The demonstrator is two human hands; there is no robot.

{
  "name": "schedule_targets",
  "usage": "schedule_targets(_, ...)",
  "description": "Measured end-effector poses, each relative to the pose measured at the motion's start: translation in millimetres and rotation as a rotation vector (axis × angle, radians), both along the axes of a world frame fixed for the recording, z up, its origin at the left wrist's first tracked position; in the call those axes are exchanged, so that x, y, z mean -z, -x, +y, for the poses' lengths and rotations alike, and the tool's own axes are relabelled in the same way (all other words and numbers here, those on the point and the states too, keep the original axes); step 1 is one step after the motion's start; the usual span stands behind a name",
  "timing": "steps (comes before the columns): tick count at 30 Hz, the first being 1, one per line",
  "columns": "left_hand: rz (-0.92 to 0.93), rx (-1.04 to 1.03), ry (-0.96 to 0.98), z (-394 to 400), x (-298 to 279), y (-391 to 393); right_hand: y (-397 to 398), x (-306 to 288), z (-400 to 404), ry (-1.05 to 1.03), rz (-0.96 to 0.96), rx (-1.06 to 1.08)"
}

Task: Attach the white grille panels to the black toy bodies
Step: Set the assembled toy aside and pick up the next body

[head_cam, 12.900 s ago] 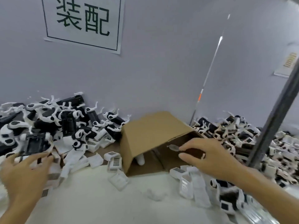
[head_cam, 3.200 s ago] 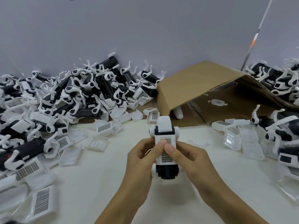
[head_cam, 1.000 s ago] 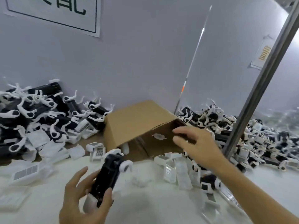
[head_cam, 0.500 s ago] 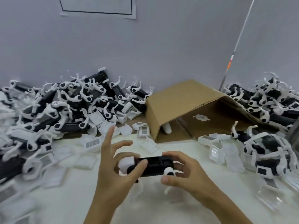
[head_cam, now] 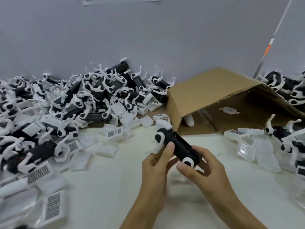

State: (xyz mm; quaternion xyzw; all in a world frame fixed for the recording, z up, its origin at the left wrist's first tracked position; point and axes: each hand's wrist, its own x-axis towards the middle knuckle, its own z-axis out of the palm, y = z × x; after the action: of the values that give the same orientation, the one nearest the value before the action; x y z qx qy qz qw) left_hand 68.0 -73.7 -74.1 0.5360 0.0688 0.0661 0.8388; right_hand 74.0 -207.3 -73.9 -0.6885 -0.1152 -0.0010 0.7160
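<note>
Head view | black toy body [head_cam: 179, 147] gripped at both ends by left hand [head_cam: 156, 164] and right hand [head_cam: 200, 166], held tilted in front of cardboard box [head_cam: 212, 90] | white grille panels [head_cam: 113, 133] strewn left of box

Left hand [head_cam: 156, 164]: raised above the table, fingers curled, thumb laid along the black toy body [head_cam: 179, 148].
Right hand [head_cam: 200, 164]: fingers curled under the body's near end, thumb pressed beside its white wheel.
Forearms: both bare, converged from below.
</note>
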Motion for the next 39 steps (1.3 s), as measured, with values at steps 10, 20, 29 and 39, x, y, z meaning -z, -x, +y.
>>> schedule_targets(10,-0.070,0.069,-0.001,2.8,3.3,0.2,8.6,-0.1,-0.4,0.063,-0.066,0.034)
schedule_targets(20,-0.048,0.227,0.024,6.9,1.0,3.0,4.8,-13.3,4.6,-0.149,0.390,-0.266)
schedule_targets(29,-0.446,-0.222,-0.713,20.7,3.1,1.3,-0.3,-4.0,-5.6,-0.010,-0.044,0.167)
schedule_targets(39,-0.616,-0.097,-1.037,22.6,5.8,2.4,-4.7,-11.6,-20.5,0.182,-0.143,-0.010)
